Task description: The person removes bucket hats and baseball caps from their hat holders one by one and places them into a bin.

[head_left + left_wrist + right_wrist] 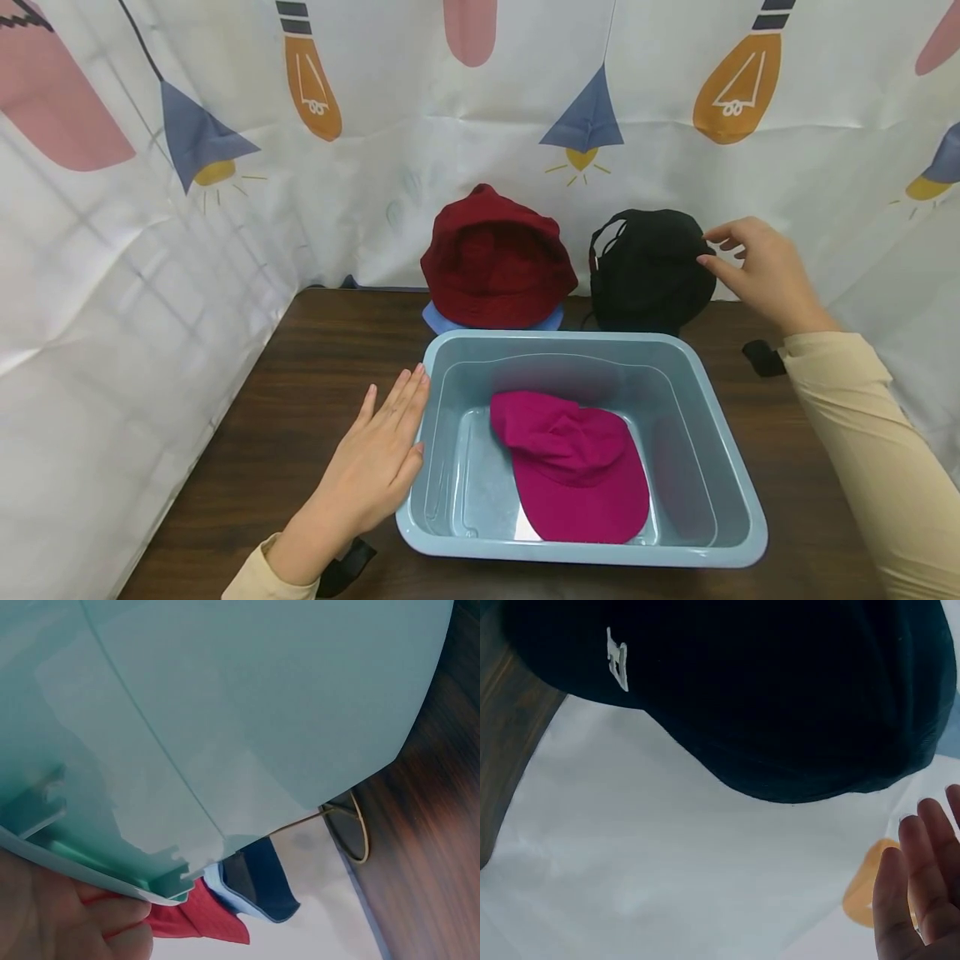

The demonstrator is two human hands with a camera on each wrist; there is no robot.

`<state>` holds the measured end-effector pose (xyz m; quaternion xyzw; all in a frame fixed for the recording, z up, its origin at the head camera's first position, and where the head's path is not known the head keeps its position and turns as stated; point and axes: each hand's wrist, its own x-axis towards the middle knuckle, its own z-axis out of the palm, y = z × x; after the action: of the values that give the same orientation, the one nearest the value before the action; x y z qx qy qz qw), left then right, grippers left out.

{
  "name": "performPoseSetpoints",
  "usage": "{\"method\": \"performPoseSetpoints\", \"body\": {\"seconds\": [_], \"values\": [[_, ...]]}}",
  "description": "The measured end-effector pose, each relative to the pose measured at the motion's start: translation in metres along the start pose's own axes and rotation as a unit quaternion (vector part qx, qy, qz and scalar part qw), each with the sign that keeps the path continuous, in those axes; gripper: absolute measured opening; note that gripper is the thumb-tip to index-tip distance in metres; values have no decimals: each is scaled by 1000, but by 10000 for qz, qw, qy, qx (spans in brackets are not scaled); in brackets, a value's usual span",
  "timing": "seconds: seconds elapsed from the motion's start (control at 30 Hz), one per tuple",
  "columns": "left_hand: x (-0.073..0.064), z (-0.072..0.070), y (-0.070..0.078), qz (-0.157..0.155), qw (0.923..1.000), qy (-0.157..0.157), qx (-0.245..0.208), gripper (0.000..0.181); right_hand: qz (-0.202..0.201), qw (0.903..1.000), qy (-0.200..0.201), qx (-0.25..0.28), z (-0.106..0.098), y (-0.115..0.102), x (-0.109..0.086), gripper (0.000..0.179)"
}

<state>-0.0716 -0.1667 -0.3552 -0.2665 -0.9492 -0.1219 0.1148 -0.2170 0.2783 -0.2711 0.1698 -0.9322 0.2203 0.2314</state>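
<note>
A magenta cap [570, 467] lies inside the light blue plastic tub [731, 467], its brim toward the near right. My left hand [375, 458] rests with straight fingers along the tub's left rim; the left wrist view shows fingers [120, 919] just under that rim. Behind the tub, a black cap [652, 271] with a strap loop on its left side stands near the curtain. At its right edge is my right hand [765, 271], thumb and fingers spread apart. In the right wrist view, those fingers [930, 862] sit below the black cap [780, 697], a gap between them.
A dark red bucket hat [498, 267] stands behind the tub, over a blue brim [442, 321]. The dark wooden table [247, 467] meets a white curtain [360, 192] printed with lamps and bulbs. Black straps [763, 358] are worn at the wrists.
</note>
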Motion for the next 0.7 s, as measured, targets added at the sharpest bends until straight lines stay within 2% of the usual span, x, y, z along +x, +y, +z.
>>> {"method": "performPoseSetpoints", "body": {"seconds": [0.4, 0.7], "values": [[3, 1, 1, -27, 10000, 25, 25, 65, 743, 9951, -618, 218, 6, 7, 3, 41], [5, 1, 0, -94, 9999, -85, -55, 65, 774, 9945, -634, 323, 14, 8, 3, 45]]}}
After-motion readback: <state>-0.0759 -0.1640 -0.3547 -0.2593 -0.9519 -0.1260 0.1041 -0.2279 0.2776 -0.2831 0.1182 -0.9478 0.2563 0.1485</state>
